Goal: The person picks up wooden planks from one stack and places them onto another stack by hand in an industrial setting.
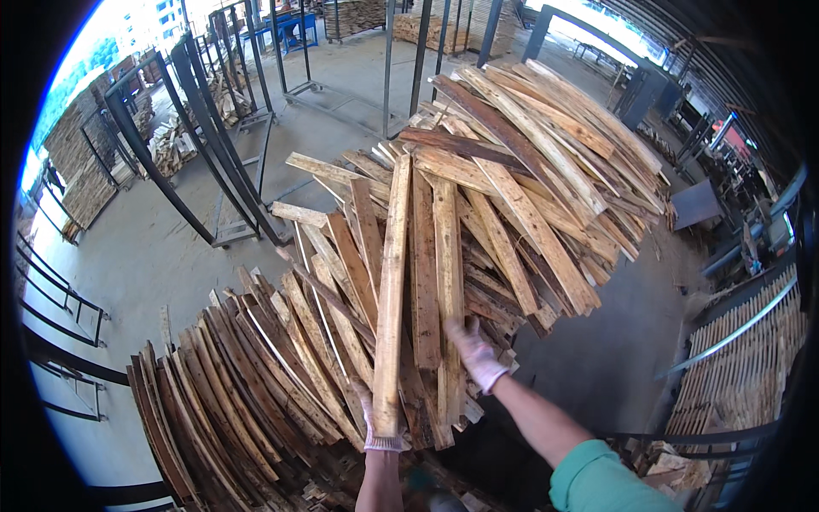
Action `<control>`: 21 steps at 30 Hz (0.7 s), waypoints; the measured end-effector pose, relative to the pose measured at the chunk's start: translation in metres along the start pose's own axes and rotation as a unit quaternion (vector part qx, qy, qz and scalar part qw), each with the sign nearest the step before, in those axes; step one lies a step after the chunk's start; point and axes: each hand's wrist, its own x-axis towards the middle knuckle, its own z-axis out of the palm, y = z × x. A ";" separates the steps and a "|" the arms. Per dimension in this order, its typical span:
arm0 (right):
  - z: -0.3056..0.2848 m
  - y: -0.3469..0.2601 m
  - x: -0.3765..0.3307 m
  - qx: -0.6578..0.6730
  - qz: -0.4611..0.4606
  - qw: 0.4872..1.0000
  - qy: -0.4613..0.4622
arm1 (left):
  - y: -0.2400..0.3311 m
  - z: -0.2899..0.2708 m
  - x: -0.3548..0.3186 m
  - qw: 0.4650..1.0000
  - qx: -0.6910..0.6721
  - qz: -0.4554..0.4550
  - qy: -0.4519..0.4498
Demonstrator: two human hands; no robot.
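Note:
My left hand [376, 424], in a pale work glove, grips the near end of a long light-brown wooden plank [392, 290]. That plank lies tilted up and away across the other boards, and it hides part of the hand. My right hand [478, 357], also gloved, is at the right edge of another wooden plank [448, 282], its fingertips against the wood; the far side of its grip is hidden. Beneath and beyond both hands spreads a big loose pile of rough boards [546, 188]. To the left, a row of boards [230, 384] stands side by side on edge.
Dark metal frame racks [183, 145] stand on the concrete floor [333, 119] at the far left. Stacked lumber [77, 171] sits behind them. On the right are a slatted wood stack [734, 367] and machinery [751, 230]. Wood scraps [674, 469] lie at the lower right.

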 end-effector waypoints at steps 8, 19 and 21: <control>0.001 0.023 0.029 0.208 -0.004 0.977 -0.050 | -0.016 0.083 -0.002 0.894 0.444 0.035 0.049; 0.002 0.020 -0.198 0.053 -0.046 0.979 -0.189 | 0.002 0.055 -0.219 0.755 0.649 -0.062 0.072; 0.004 0.039 -0.222 0.180 0.046 0.959 -0.216 | -0.014 0.010 -0.258 0.859 0.500 -0.083 0.075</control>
